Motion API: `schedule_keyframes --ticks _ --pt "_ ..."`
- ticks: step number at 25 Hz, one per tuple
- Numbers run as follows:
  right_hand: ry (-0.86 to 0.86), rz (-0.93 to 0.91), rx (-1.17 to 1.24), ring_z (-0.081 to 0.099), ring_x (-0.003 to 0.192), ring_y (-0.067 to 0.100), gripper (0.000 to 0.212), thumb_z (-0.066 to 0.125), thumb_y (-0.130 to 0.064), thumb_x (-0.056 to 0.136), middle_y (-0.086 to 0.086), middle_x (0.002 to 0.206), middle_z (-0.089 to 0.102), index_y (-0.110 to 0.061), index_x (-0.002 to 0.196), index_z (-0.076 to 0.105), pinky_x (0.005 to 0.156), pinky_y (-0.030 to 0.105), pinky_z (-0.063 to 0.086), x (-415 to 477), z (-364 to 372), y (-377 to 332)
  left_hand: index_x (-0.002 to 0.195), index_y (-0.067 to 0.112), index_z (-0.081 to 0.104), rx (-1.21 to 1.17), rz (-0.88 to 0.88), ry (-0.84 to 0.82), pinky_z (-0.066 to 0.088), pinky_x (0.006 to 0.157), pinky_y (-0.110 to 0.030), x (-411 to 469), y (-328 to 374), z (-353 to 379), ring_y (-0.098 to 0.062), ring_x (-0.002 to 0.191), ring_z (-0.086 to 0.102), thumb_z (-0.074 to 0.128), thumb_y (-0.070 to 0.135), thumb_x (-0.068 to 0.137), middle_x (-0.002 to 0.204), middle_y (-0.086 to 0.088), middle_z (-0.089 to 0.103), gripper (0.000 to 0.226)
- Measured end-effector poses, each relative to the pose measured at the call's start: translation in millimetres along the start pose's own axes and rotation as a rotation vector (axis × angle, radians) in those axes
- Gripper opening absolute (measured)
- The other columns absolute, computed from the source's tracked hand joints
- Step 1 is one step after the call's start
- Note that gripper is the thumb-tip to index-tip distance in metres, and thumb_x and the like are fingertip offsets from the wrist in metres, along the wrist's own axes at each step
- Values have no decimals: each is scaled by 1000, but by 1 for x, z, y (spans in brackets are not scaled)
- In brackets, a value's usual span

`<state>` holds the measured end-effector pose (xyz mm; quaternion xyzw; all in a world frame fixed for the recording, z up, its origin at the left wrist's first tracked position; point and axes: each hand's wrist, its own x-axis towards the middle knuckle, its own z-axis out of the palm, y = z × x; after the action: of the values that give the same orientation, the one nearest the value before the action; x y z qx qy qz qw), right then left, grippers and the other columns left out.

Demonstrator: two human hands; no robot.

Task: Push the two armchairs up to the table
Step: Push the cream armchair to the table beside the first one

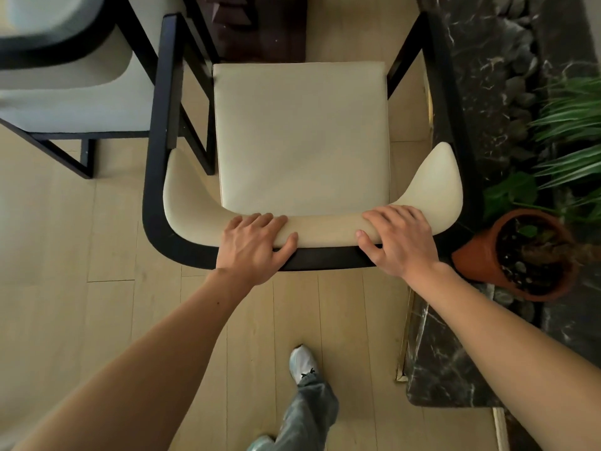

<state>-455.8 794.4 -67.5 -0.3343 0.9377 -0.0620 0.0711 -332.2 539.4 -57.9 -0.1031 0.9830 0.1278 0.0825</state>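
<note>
An armchair (300, 135) with a cream seat cushion and a black frame stands right below me, seen from above. My left hand (252, 244) and my right hand (398, 237) both grip the top of its padded curved backrest, fingers over the front and thumbs behind. A second armchair (65, 76) of the same kind stands at the upper left, close beside the first one's left arm. A dark brown table part (260, 27) shows past the front of the seat at the top edge.
A dark marble planter ledge (487, 76) with stones runs along the right, touching the chair's right arm. On it sit a terracotta pot (481, 258) and green plants (572, 141). Light wood floor (65, 255) spreads left and below. My foot (302, 362) steps behind the chair.
</note>
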Motion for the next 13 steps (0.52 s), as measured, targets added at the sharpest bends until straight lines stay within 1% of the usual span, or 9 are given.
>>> schedule_keyframes --ticks 8,13 --pt "-18 -41 16 64 102 29 54 37 -54 92 5 110 71 -15 110 69 95 44 44 63 -16 36 121 21 64 -27 -42 21 41 95 -42 59 10 -10 -22 103 62 28 57 95 107 3 69 56" --pt "-22 -52 20 63 102 28 54 35 -54 93 4 110 71 -16 109 69 96 44 42 93 -21 53 120 22 64 -26 -64 30 39 94 -39 87 13 -14 -21 102 62 27 58 95 105 4 69 57"
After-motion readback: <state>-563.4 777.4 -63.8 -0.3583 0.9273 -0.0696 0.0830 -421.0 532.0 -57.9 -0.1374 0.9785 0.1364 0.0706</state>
